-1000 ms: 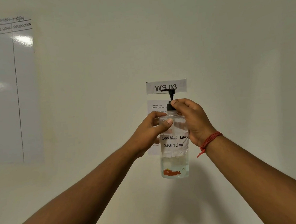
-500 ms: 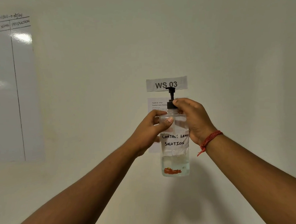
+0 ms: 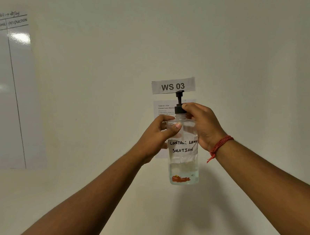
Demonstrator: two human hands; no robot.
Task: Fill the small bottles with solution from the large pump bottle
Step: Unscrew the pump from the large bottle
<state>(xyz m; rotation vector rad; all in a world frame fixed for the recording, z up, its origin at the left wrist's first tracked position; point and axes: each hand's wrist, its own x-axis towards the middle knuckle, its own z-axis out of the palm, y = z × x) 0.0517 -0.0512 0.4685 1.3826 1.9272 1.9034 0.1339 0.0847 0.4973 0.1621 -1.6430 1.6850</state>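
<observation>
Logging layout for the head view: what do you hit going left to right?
whiteboard → left hand → pump bottle → right hand → red wrist thread

Clear glossy plastic bottle (image 3: 183,168) with matt paper label (image 3: 183,148), black plastic pump (image 3: 180,105); glossy whiteboard (image 3: 5,93).
</observation>
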